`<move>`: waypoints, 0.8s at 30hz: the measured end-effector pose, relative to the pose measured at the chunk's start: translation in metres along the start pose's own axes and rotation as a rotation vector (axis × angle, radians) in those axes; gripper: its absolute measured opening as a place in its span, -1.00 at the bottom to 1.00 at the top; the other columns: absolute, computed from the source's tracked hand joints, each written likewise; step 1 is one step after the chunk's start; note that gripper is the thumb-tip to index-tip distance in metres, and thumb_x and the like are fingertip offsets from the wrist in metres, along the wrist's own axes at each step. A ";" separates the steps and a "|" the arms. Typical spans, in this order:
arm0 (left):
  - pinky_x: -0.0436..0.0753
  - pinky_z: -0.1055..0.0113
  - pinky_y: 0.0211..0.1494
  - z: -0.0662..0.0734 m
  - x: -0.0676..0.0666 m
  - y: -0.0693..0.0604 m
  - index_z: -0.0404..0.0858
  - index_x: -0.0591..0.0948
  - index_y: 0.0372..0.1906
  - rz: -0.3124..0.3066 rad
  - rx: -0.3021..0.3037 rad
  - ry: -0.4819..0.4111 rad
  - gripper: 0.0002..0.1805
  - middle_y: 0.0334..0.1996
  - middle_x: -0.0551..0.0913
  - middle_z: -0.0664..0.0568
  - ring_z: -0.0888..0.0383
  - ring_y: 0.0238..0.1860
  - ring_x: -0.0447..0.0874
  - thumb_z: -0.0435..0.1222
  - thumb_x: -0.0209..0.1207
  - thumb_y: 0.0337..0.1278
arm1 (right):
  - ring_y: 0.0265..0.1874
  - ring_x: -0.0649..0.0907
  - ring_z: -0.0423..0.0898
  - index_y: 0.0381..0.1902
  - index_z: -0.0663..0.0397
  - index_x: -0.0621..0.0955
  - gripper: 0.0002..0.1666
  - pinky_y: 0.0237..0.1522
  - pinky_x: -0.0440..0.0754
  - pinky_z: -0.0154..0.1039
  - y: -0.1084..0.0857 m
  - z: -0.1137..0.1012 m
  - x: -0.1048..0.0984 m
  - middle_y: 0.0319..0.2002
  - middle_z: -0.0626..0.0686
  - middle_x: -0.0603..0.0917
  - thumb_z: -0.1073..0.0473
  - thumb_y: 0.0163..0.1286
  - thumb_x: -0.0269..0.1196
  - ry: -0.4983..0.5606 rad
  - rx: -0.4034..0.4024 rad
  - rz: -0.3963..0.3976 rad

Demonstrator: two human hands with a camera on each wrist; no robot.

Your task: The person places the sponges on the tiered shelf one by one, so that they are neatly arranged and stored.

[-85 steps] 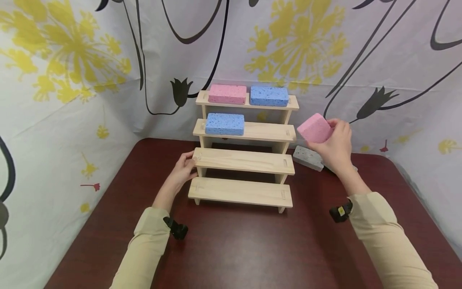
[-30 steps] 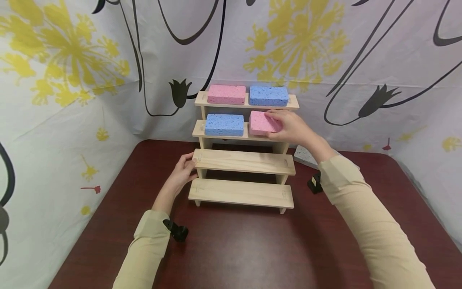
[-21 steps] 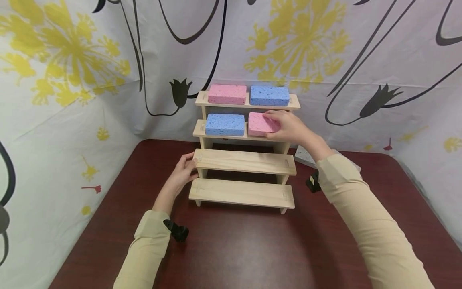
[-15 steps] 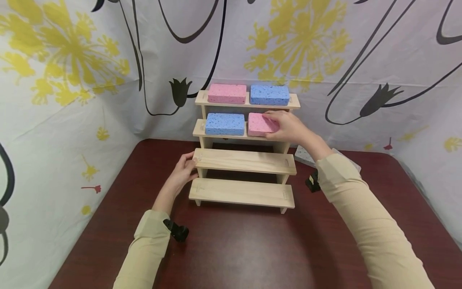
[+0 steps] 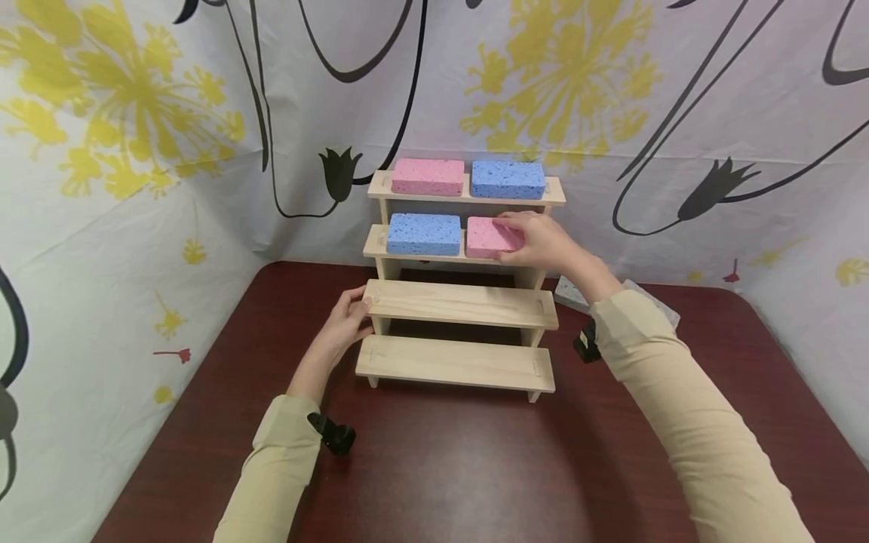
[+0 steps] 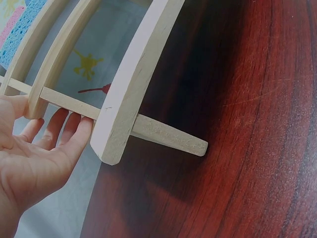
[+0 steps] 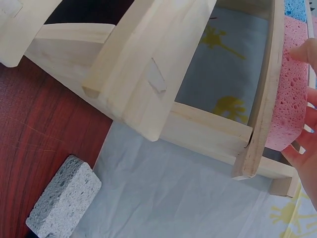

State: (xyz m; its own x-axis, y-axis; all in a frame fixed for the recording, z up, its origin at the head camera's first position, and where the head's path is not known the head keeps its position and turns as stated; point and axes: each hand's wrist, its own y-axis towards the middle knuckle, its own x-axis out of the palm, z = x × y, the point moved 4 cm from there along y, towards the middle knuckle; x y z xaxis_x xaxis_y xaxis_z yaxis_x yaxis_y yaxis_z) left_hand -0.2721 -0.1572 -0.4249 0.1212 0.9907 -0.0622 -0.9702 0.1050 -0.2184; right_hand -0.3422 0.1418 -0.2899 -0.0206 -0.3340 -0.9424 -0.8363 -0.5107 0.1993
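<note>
My right hand [image 5: 545,243] holds a pink sponge [image 5: 487,237] at the right end of the second shelf from the top, beside a blue sponge [image 5: 424,234]. In the right wrist view the fingers and thumb of that hand [image 7: 308,106] curve round the pink sponge [image 7: 291,84]. The stepped wooden rack [image 5: 455,360] stands on the table; its top shelf bears another pink sponge [image 5: 428,176] and another blue sponge [image 5: 508,179]. My left hand [image 5: 342,324] grips the rack's left side at the third shelf, thumb on top; the left wrist view shows fingers [image 6: 81,134] against the side rail.
Grey sponges [image 7: 64,198] lie on the dark red table [image 5: 434,460] right of the rack, partly hidden by the right arm in the head view. A patterned cloth [image 5: 271,90] hangs close behind the rack. The two lower shelves bear no sponges.
The right hand has carried the pink sponge leftward from above the grey sponges to the second shelf, and it sits slightly lower than half a second ago. My left hand keeps its grip.
</note>
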 end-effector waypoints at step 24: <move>0.31 0.00 0.35 -0.001 0.000 0.000 -0.07 -0.02 0.40 -0.002 -0.004 0.006 -0.45 0.31 0.19 -0.20 -0.07 0.35 0.17 -0.12 -0.22 0.40 | 0.11 0.43 0.18 0.04 0.22 0.51 -0.48 0.19 0.33 0.14 -0.047 0.032 0.001 0.06 0.22 0.50 0.15 0.11 0.32 0.107 -0.104 0.396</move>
State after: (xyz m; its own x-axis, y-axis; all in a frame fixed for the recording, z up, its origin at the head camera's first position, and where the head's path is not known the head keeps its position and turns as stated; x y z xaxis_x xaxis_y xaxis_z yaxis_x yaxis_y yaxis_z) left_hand -0.2720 -0.1570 -0.4258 0.1243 0.9899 -0.0676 -0.9692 0.1066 -0.2219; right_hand -0.3204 0.1915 -0.3087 -0.2677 -0.5978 -0.7556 -0.7157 -0.4017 0.5713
